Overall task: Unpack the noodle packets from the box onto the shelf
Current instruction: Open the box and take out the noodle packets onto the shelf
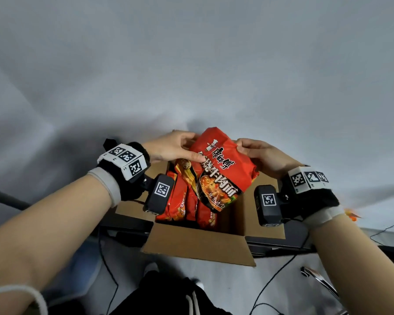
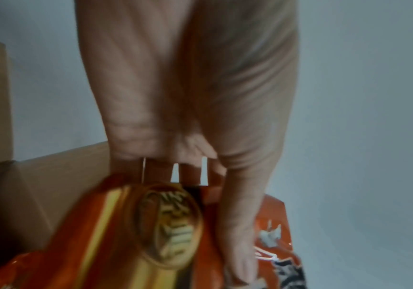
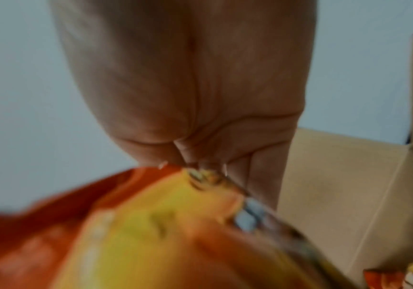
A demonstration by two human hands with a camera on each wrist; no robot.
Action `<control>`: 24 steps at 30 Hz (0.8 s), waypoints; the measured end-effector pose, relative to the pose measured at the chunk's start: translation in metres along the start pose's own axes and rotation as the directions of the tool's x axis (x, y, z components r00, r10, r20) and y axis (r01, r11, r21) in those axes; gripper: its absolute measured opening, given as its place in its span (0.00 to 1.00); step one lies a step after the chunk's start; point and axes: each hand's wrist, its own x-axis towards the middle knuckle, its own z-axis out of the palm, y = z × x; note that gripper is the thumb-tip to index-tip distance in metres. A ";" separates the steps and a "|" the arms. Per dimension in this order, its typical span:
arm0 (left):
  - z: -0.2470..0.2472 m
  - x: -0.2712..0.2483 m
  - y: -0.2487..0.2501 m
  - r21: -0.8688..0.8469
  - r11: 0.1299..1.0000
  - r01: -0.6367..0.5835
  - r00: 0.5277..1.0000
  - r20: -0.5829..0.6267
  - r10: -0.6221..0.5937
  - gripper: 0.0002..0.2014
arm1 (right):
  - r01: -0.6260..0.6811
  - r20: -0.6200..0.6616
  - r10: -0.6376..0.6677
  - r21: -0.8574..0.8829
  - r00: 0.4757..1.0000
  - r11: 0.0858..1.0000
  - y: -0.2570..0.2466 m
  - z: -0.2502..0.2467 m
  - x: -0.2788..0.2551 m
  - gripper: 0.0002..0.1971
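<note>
A red noodle multipack (image 1: 223,169) is held tilted above the open cardboard box (image 1: 198,244). My left hand (image 1: 178,146) grips its upper left edge, thumb across the front and fingers behind. My right hand (image 1: 257,153) grips its upper right edge. More red noodle packets (image 1: 182,201) stand inside the box below. The left wrist view shows the left hand (image 2: 195,117) with its thumb over the red pack (image 2: 151,234). In the blurred right wrist view the right hand (image 3: 188,97) holds the pack (image 3: 151,234) at its top. No shelf is in view.
The box sits on a dark table edge (image 1: 280,244) with its flaps folded out. Black cables (image 1: 273,283) hang below. A chrome chair part (image 1: 316,278) is at the lower right. A plain grey wall (image 1: 191,64) fills the background.
</note>
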 end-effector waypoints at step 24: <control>-0.170 0.043 -0.181 -0.484 0.828 0.285 0.838 -0.293 -0.460 0.29 | -0.744 -0.294 0.785 -0.601 0.545 0.292 0.090 0.053 0.090 0.16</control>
